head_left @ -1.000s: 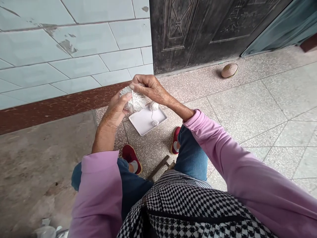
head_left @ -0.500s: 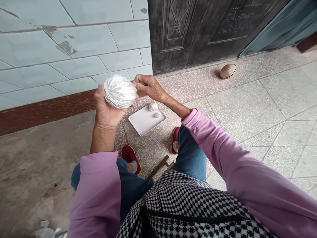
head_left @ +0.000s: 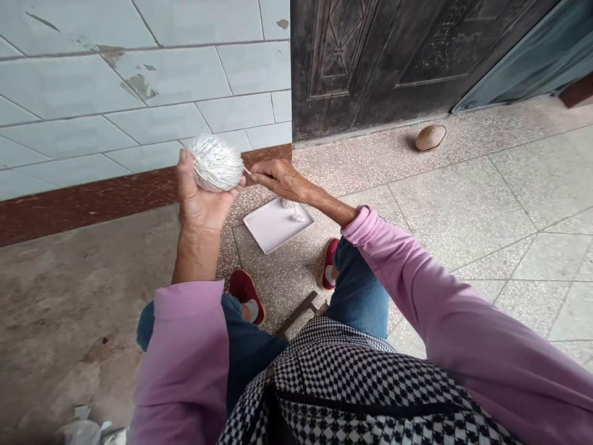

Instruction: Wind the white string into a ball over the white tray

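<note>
A large ball of white yarn [head_left: 217, 163] rests in my left hand [head_left: 201, 201], whose thumb and fingers curl around its underside and left edge. From the ball's right side a short length of white yarn [head_left: 247, 171] runs to my right hand [head_left: 282, 179], which pinches it between thumb and forefinger. Below the hands, a shallow white tray [head_left: 266, 228] lies on the floor. Two smaller white balls of yarn are at its far right; the larger one [head_left: 290, 203] is partly covered by my right hand, the smaller one [head_left: 297, 217] beside it.
A tiled wall [head_left: 176, 74] and a dark carved door [head_left: 352, 62] stand ahead. A rounded brownish object [head_left: 430, 137] lies on the floor near the door. My red shoes [head_left: 245, 289] flank the tray, and a clear plastic container [head_left: 81, 431] sits at bottom left.
My right hand has moved down slightly, and a taut bit of yarn now shows between it and the ball. The ball has turned a little in my left hand.
</note>
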A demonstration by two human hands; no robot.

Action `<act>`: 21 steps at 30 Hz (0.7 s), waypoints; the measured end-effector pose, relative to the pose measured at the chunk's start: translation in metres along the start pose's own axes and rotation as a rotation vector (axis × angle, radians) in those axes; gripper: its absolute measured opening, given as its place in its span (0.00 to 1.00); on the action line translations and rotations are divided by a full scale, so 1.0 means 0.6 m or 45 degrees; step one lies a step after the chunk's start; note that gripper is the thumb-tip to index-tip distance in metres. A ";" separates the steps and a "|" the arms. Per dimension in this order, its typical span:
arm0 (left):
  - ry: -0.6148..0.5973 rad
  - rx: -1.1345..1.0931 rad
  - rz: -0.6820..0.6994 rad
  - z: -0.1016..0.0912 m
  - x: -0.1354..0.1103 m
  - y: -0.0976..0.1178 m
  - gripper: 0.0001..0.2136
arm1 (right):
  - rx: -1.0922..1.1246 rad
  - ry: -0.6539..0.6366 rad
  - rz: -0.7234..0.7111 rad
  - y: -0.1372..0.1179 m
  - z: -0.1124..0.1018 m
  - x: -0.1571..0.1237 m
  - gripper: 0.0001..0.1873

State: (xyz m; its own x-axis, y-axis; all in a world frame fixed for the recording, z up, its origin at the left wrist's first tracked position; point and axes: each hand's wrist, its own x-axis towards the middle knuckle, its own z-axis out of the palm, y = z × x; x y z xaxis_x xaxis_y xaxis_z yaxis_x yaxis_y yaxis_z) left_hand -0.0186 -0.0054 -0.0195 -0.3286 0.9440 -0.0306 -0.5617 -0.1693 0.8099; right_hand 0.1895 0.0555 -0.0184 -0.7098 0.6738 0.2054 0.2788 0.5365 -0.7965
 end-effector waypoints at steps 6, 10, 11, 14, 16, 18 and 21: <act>0.086 0.172 0.102 -0.005 0.003 0.005 0.41 | 0.234 -0.165 -0.200 -0.022 0.023 -0.011 0.25; 0.027 0.288 0.075 -0.004 0.002 0.001 0.41 | 0.346 0.001 -0.252 -0.015 0.010 -0.001 0.29; 0.010 0.328 0.066 -0.004 0.001 0.000 0.41 | 0.370 0.037 -0.229 -0.015 0.002 0.001 0.31; -0.067 0.464 0.008 -0.004 -0.004 -0.001 0.42 | 0.410 0.099 -0.084 -0.033 -0.023 -0.003 0.33; -0.146 0.535 -0.059 -0.004 -0.010 0.001 0.44 | 0.413 0.134 0.050 -0.055 -0.038 -0.010 0.30; -0.243 0.582 -0.126 -0.002 -0.016 0.005 0.46 | 0.419 0.164 0.159 -0.080 -0.050 -0.017 0.28; -0.375 0.652 -0.228 0.000 -0.025 0.014 0.48 | 0.447 0.177 0.221 -0.107 -0.060 -0.024 0.27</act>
State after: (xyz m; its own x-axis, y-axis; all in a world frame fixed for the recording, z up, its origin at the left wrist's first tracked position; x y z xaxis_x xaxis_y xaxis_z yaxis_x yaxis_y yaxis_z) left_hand -0.0182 -0.0211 -0.0123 0.0015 0.9961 -0.0881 -0.1291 0.0876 0.9878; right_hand 0.2049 0.0299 0.0501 -0.5710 0.8140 0.1064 0.1320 0.2190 -0.9668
